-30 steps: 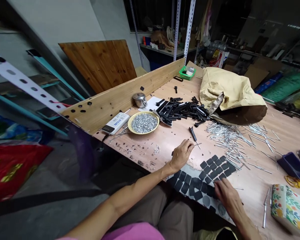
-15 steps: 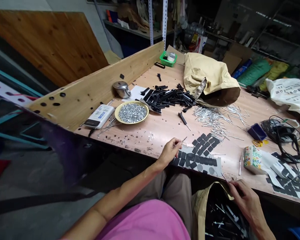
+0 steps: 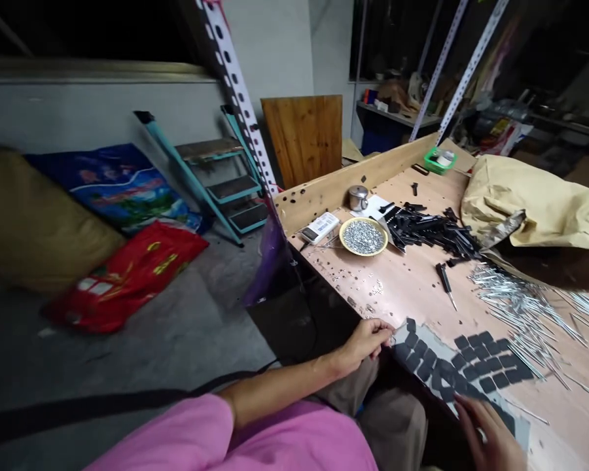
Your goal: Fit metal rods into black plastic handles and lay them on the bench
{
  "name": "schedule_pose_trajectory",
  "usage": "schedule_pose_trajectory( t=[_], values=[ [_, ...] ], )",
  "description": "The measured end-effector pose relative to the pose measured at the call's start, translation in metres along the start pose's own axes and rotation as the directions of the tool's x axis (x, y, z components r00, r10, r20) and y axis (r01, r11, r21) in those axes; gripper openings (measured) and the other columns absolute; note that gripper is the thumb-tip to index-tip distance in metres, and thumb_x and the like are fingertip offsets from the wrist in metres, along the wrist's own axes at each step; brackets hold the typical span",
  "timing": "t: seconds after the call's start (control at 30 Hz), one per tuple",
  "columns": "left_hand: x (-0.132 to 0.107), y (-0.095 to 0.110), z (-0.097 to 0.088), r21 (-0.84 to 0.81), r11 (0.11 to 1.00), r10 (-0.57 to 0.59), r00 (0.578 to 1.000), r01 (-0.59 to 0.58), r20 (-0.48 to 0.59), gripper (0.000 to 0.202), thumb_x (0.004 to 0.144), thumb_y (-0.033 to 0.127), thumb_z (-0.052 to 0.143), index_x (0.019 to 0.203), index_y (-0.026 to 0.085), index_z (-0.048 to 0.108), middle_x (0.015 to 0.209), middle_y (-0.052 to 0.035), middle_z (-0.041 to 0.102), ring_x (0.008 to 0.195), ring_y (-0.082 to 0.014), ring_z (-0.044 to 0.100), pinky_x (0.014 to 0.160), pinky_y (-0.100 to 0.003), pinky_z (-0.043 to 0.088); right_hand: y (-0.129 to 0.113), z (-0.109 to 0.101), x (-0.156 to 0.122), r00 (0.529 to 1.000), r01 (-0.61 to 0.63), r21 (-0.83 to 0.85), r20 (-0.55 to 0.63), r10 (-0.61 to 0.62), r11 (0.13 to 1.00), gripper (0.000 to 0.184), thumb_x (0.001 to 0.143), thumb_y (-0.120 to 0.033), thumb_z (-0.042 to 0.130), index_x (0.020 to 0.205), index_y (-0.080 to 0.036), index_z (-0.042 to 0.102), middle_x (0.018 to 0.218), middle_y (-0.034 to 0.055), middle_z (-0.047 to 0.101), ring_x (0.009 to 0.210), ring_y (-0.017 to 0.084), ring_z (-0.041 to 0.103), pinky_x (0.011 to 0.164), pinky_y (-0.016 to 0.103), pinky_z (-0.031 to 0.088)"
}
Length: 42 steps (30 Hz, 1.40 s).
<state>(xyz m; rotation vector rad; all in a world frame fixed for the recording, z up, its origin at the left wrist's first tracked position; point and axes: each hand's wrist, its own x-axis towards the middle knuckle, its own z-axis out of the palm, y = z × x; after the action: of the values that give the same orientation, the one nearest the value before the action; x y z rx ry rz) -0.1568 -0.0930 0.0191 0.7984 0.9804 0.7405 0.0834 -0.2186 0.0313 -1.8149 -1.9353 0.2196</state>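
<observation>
Just beside the left hand (image 3: pixel 375 339), pinched on something I can't make out, black pads (image 3: pixel 444 370) could get knocked crooked if the right hand (image 3: pixel 491 433), grip unclear, slides across them.

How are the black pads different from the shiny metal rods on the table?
The black pads are dark and dull, while the metal rods are bright and silvery. The pads are flat with rounded corners; the rods are long and thin. The pads sit in rough rows on a grey sheet, but most rods lie in a messy heap. Both come in many pieces.
</observation>
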Motion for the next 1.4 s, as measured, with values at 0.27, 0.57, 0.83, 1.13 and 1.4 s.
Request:
schedule_pose_trajectory(
  t=[0.27,0.57,0.83,1.13,1.4],
  values=[
    [0.009,0.018,-0.039,-0.007,0.999,0.030,0.987,-0.031,-0.158,0.027,0.072,0.034,0.064,0.083,0.009,0.064,0.053,0.0070,0.049,0.032,-0.0003,0.033,0.033,-0.016,0.022,-0.061,0.119,0.165,0.994,-0.030,-0.039,0.099,0.033,0.999,0.031,0.089,-0.034,0.038,0.092,-0.019,0.065,0.089,0.0073,0.065,0.076,0.017,0.063,0.064,0.026,0.045],
    [0.020,0.032,-0.052,-0.078,0.997,-0.023,0.985,0.009,-0.173,0.026,0.069,0.034,0.067,0.074,0.009,0.062,0.056,0.0037,0.055,0.032,-0.0017,0.038,0.034,-0.017,0.023,-0.077,0.143,0.190,0.991,-0.036,-0.045,0.128,0.042,0.998,0.009,0.067,-0.016,0.063,0.066,-0.019,0.054,0.075,0.0065,0.058,0.075,0.020,0.056,0.063,0.028,0.037],
    [0.022,0.037,-0.036,-0.143,0.989,-0.025,1.000,0.026,0.006,0.045,0.070,0.043,0.066,0.098,0.008,0.065,0.051,0.0088,0.043,0.032,0.0016,0.023,0.036,-0.019,0.008,-0.068,0.111,0.182,0.981,-0.179,0.363,-0.003,0.193,0.914,0.032,0.083,-0.045,0.045,0.079,-0.018,0.059,0.073,0.0048,0.065,0.063,0.017,0.061,0.059,0.029,0.046],
    [0.012,0.041,-0.014,-0.053,0.999,0.001,0.980,0.010,0.197,0.053,0.072,0.045,0.063,0.111,0.009,0.063,0.051,0.0084,0.039,0.037,0.0003,0.022,0.039,-0.018,0.009,-0.091,0.080,0.137,0.855,-0.191,0.848,-0.103,0.508,0.494,0.042,0.063,-0.041,0.074,0.087,-0.021,0.047,0.070,0.0011,0.070,0.068,0.016,0.067,0.062,0.028,0.052],
    [0.004,0.041,-0.004,0.004,1.000,0.023,0.963,-0.025,0.268,0.051,0.075,0.042,0.061,0.114,0.009,0.062,0.051,0.0077,0.038,0.041,-0.0011,0.023,0.040,-0.017,0.013,-0.087,0.071,0.121,0.859,-0.089,0.810,-0.233,0.457,0.580,0.038,0.067,-0.040,0.071,0.088,-0.021,0.045,0.074,0.0031,0.071,0.067,0.018,0.068,0.066,0.032,0.054]
  ],
)
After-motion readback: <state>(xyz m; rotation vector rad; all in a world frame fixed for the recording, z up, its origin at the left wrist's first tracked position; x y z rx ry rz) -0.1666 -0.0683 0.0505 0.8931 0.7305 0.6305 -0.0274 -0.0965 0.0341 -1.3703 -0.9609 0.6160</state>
